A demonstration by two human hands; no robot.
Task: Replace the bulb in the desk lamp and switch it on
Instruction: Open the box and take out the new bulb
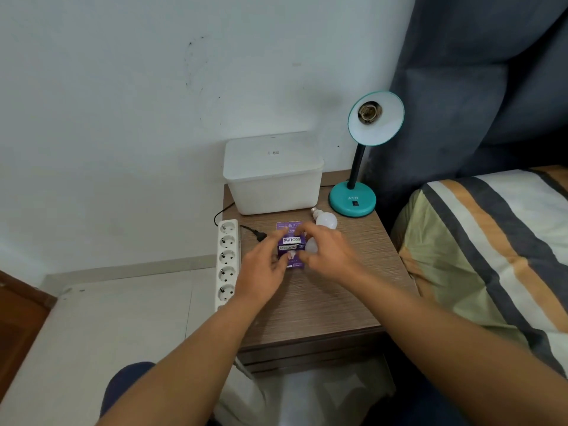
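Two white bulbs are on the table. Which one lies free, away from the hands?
The bulb beside the lamp base. The other bulb sticks out of the purple box at the right hand.

A: Both bare forearms reach forward from the bottom of the view, converging toward the middle.

B: The left hand (pixel 264 265) comes in palm-down, fingers stretched forward, thumb tucked inward at the side. It looks loosely spread, though how firm its grip is I can't tell.

A: And the right hand (pixel 325 256)?

B: Angled in from the right, wrist slightly raised, fingers curled and pinching toward the left hand. The fingertips of both hands almost meet.
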